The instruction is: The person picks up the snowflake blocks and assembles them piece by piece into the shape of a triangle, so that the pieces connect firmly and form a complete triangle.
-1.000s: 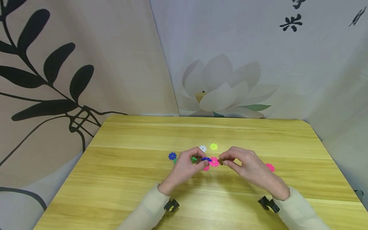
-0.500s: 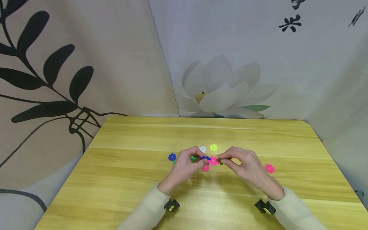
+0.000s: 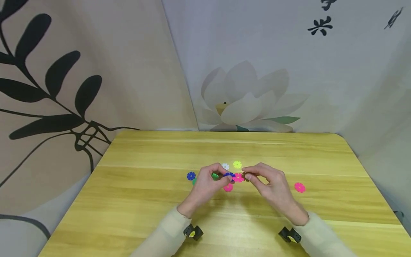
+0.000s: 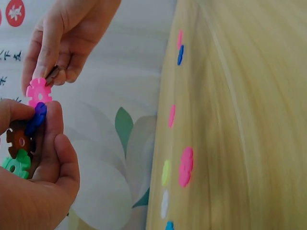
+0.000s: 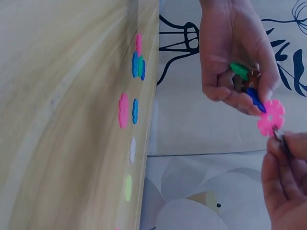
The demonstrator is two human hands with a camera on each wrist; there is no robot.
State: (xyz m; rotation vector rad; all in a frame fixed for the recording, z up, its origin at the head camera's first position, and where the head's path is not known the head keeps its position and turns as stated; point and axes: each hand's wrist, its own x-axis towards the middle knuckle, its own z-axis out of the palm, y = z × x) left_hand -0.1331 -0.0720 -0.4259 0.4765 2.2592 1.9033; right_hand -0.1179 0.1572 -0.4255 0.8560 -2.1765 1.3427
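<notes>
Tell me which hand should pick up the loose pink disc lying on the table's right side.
Right, probably. The right hand is nearer the loose pink disc, and it pinches only a small brown piece. The left hand grips the joined cluster and sits farther away.

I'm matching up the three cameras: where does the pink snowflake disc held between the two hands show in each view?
Head: pink snowflake disc at centre, between both hands above the table.
Left wrist: upper left, just under the right hand.
Right wrist: right edge, below the left hand.
Shared landmark: the blue disc joined to it.
</notes>
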